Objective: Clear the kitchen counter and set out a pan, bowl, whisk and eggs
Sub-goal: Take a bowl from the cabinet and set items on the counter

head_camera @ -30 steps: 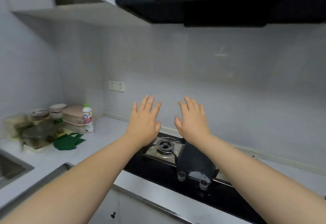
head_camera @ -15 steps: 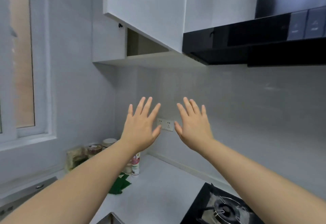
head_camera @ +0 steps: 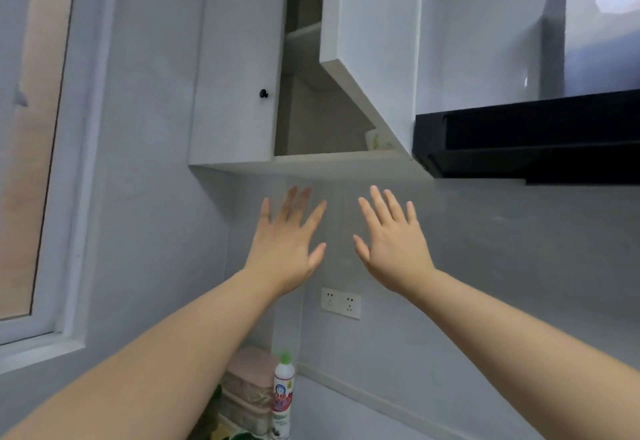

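Both hands are empty, fingers spread wide: the left hand and right hand hang side by side just under the wall cupboard, whose door stands ajar. No pan, bowl, whisk or eggs show. Reaching up carelessly could bang knuckles on the door's lower corner, and a dropped forearm could topple the bottle at the counter back corner.

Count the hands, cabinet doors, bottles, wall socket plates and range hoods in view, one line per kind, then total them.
Hands: 2 (left hand, right hand)
Cabinet doors: 2 (knobbed door, open door)
Bottles: 1 (white bottle)
Wall socket plates: 1 (socket plate)
Range hoods: 1 (range hood)
Total: 7
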A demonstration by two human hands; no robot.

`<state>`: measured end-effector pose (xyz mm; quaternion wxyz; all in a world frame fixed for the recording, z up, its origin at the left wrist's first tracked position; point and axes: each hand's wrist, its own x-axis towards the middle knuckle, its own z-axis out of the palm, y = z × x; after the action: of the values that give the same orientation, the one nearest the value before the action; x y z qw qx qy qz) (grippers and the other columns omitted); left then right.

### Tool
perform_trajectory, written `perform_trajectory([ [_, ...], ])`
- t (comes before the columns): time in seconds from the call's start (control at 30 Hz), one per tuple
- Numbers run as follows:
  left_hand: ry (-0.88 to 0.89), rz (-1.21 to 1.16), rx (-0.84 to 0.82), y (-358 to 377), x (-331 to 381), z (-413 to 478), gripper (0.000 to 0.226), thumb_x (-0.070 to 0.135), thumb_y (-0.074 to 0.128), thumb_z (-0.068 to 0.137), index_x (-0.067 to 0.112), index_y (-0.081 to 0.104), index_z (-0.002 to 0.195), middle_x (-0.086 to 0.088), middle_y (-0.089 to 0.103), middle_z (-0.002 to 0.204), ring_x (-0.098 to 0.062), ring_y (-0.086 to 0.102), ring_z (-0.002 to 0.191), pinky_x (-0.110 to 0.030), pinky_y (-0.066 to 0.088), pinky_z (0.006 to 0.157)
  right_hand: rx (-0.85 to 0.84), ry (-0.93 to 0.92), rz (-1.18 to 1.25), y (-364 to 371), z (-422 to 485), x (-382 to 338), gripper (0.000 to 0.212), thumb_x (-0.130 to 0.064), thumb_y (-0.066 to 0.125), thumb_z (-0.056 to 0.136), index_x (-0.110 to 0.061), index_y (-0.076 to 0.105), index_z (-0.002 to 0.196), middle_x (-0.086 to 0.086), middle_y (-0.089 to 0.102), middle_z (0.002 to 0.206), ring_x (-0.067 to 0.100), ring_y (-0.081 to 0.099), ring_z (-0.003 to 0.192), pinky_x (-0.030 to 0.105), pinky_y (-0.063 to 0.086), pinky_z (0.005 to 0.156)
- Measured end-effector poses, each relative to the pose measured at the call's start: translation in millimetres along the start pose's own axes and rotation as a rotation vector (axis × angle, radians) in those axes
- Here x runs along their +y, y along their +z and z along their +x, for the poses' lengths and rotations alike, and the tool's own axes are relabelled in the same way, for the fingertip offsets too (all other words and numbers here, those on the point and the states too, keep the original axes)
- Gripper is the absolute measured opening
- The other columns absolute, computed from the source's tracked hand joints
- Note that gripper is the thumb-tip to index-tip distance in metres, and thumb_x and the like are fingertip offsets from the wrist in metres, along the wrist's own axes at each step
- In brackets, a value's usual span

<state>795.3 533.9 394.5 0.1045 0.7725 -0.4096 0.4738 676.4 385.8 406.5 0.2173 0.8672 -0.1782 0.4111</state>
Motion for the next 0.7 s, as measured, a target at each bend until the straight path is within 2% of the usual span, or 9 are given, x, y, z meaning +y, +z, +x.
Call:
perform_trajectory([
  [0.07, 0.024, -0.047, -0.010, 5.1, -16.4, 13.0, 0.068, 0.053, 0.030, 0.094, 0.028, 0.006, 0.152, -0.005, -0.006, 0.160, -0.023, -0.010, 0.147, -0.052, -0.002, 0.115, 0.002, 0.034, -0.049, 0.9, 19.5, -7.3, 0.065, -0.046, 0.031, 0.097, -0.017, 0.010, 0.152, 0.005, -0.002, 0.160, 0.024, -0.003, 0.147, 0.047, 0.001, 0.117],
  [0.13, 0.060, -0.075, 0.011, 9.0, -36.2, 23.4, 0.071, 0.051, 0.034, 0.095, 0.028, 0.000, 0.152, -0.004, -0.013, 0.159, -0.021, -0.015, 0.146, -0.052, -0.006, 0.115, 0.012, 0.080, -0.095, 2.3, 39.4, -16.4, 0.065, -0.046, 0.031, 0.097, -0.017, 0.010, 0.152, 0.005, -0.002, 0.160, 0.025, -0.003, 0.147, 0.047, 0.001, 0.117],
  [0.23, 0.114, -0.113, 0.047, 22.8, -68.2, 39.3, 0.071, 0.050, 0.033, 0.095, 0.026, -0.001, 0.152, -0.004, -0.014, 0.159, -0.022, -0.016, 0.146, -0.053, -0.004, 0.115, 0.050, 0.114, -0.114, 8.8, 71.0, -33.2, 0.066, -0.046, 0.029, 0.094, -0.014, 0.017, 0.151, 0.008, 0.005, 0.160, 0.029, 0.005, 0.147, 0.049, 0.006, 0.116],
  [0.3, 0.120, -0.131, 0.053, 33.1, -83.7, 51.3, 0.070, 0.050, 0.031, 0.095, 0.026, -0.003, 0.152, -0.004, -0.014, 0.159, -0.022, -0.017, 0.146, -0.052, -0.004, 0.115, 0.082, 0.132, -0.125, 11.9, 89.3, -40.9, 0.072, -0.049, 0.017, 0.088, -0.010, 0.023, 0.149, 0.012, 0.012, 0.158, 0.032, 0.013, 0.145, 0.051, 0.013, 0.114],
  [0.43, 0.139, -0.221, 0.061, 63.1, -104.1, 75.3, 0.068, 0.050, 0.028, 0.096, 0.027, -0.005, 0.152, -0.003, -0.016, 0.159, -0.022, -0.019, 0.145, -0.051, -0.007, 0.115, 0.025, 0.212, -0.209, 26.3, 118.9, -48.2, 0.069, -0.047, 0.017, 0.093, -0.009, 0.017, 0.150, 0.014, 0.006, 0.159, 0.032, 0.009, 0.146, 0.047, 0.013, 0.115],
  [0.5, 0.157, -0.264, 0.077, 76.1, -109.2, 88.5, 0.068, 0.049, 0.028, 0.097, 0.026, -0.006, 0.152, -0.003, -0.017, 0.159, -0.022, -0.019, 0.145, -0.051, -0.006, 0.115, 0.065, 0.220, -0.240, 34.0, 133.8, -47.7, 0.073, -0.048, 0.014, 0.088, -0.006, 0.030, 0.146, 0.018, 0.020, 0.155, 0.036, 0.023, 0.142, 0.049, 0.024, 0.112],
  [0.57, 0.156, -0.282, 0.092, 90.3, -113.9, 102.7, 0.068, 0.049, 0.027, 0.097, 0.026, -0.007, 0.151, -0.004, -0.017, 0.159, -0.023, -0.019, 0.145, -0.050, -0.006, 0.115, 0.082, 0.220, -0.281, 42.3, 149.9, -44.9, 0.071, -0.046, 0.020, 0.087, -0.004, 0.041, 0.140, 0.021, 0.032, 0.150, 0.039, 0.036, 0.136, 0.052, 0.034, 0.106],
  [0.7, 0.161, -0.287, 0.107, 114.0, -119.6, 132.0, 0.067, 0.050, 0.024, 0.098, 0.025, -0.009, 0.151, -0.004, -0.018, 0.158, -0.024, -0.019, 0.145, -0.050, -0.007, 0.115, 0.082, 0.198, -0.304, 50.8, 174.0, -38.6, 0.065, -0.044, 0.028, 0.088, -0.002, 0.048, 0.133, 0.023, 0.040, 0.145, 0.040, 0.044, 0.130, 0.053, 0.041, 0.099],
])
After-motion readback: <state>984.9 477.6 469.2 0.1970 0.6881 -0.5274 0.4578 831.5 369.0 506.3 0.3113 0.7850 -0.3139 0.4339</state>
